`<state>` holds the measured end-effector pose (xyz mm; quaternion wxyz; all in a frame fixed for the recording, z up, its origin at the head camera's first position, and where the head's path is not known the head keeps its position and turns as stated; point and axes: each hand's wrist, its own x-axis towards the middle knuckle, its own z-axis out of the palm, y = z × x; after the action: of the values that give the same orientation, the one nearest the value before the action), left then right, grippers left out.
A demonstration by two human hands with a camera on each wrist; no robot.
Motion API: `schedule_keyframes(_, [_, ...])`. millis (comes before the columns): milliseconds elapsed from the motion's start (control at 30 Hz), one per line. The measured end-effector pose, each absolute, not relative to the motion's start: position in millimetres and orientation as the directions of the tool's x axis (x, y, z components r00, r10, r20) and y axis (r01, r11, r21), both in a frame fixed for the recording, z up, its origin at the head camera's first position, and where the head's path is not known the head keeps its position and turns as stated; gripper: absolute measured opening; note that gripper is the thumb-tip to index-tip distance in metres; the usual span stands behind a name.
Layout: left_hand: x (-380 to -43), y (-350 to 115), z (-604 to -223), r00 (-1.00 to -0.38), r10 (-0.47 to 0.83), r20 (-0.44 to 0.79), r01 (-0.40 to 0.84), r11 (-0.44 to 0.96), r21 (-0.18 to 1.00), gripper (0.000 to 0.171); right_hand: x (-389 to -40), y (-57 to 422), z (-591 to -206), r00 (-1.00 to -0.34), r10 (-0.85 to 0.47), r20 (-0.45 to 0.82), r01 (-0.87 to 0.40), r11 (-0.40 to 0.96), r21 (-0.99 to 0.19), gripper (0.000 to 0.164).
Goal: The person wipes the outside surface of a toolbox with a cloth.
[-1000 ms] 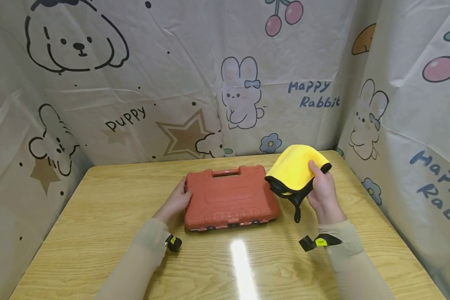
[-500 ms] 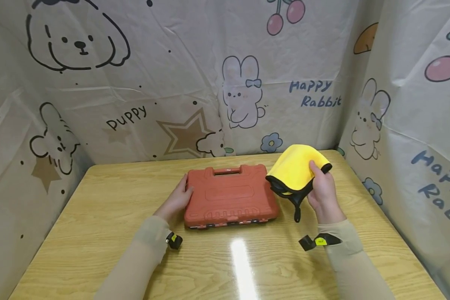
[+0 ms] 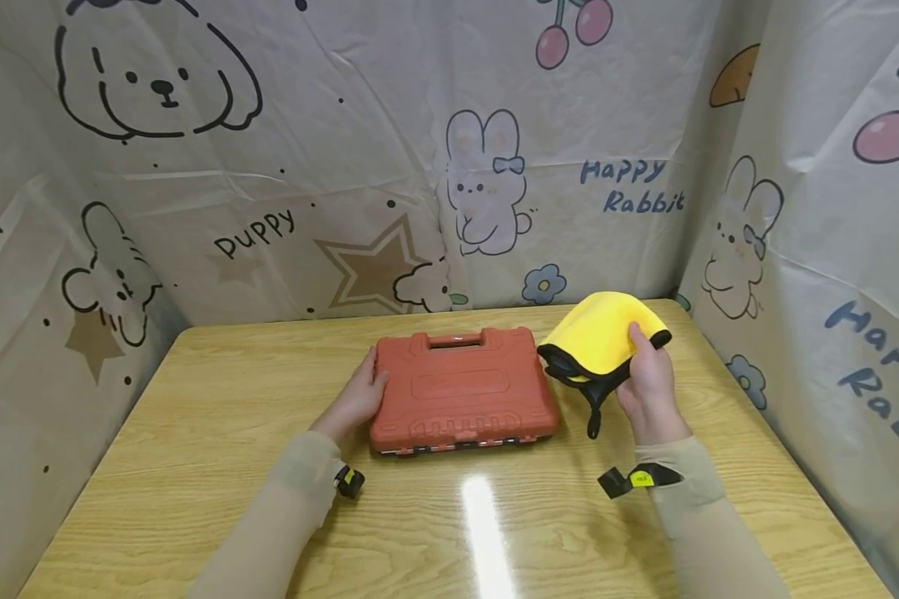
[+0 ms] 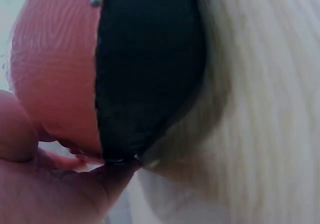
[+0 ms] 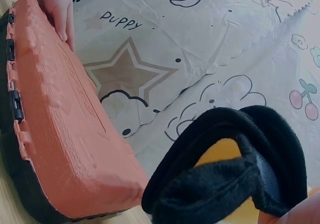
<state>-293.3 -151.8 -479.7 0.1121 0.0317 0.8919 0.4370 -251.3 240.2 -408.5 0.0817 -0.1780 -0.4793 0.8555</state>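
Note:
A red hard plastic case (image 3: 460, 408) with a carry handle lies flat and closed on the wooden table, its black latches along the near side. My left hand (image 3: 355, 399) grips its left end, thumb on the lid. The left wrist view shows fingers (image 4: 60, 194) at the corner where the red lid meets the black lower half (image 4: 150, 58). To the right, my right hand (image 3: 650, 391) holds a folded yellow cloth (image 3: 599, 333) with black edging above the table, thumb on top. A black loop (image 3: 593, 416) hangs from the cloth. The fingers underneath are hidden.
The table (image 3: 217, 416) is light wood, with a bright light reflection near its front middle. A printed curtain (image 3: 307, 166) with cartoon animals stands behind the table and along both sides. A small black device (image 3: 616, 482) is strapped to each wrist.
The yellow cloth and my right hand have shifted slightly right, away from the case. My left hand keeps its place on the case, which stays closed.

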Motion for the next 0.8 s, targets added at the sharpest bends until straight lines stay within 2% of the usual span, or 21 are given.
schedule_keyframes(433, [-291,-130,-439,-0.992,0.095,-0.087,0.034,0.844,0.536,0.053,-254,244,-410,-0.902,0.342,-0.263,0.028,-0.562,-0.827,0.053])
schedule_keyframes(800, [-320,-86,-415,-0.961,0.271,-0.056,0.235,0.906,0.351,0.037,-255,245,-411,-0.906,0.335,-0.259,0.027,-0.564,-0.825,0.053])
